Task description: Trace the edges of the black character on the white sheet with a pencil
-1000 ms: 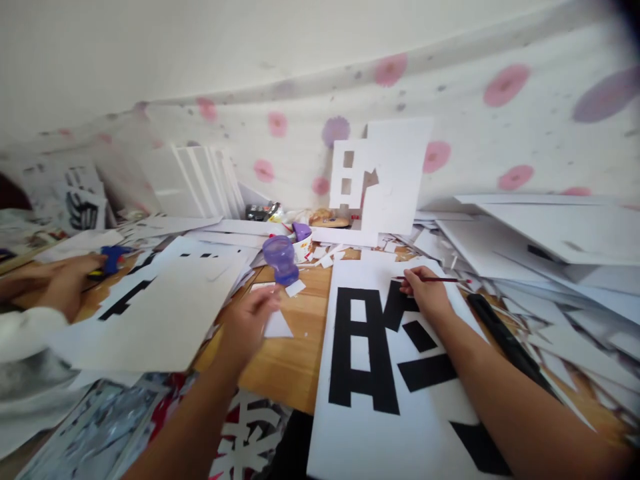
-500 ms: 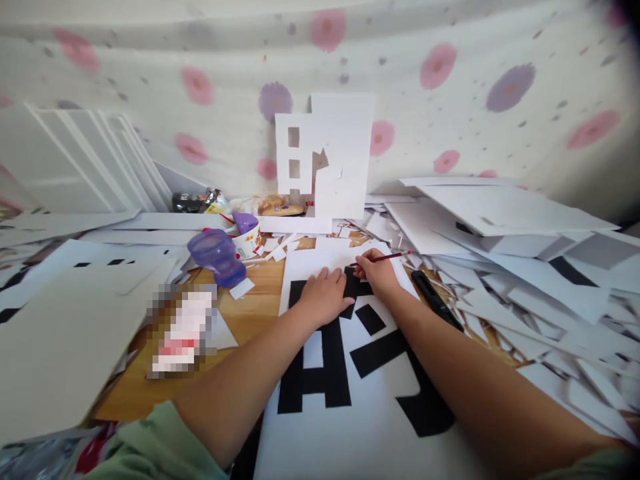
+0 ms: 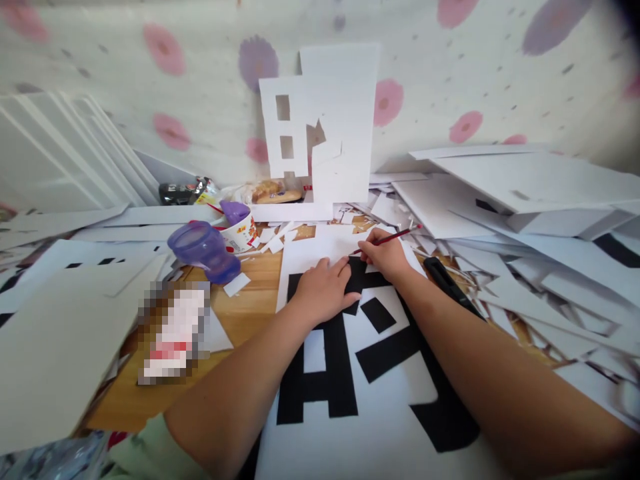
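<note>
Head: slim pencil [image 3: 403, 233], angular black shapes [image 3: 338, 360]

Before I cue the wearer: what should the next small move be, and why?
Probably draw the pencil along the black shape's top edge: the right hand holds its tip close to that edge, while the left hand lies spread over the black, seemingly steadying it.
</note>
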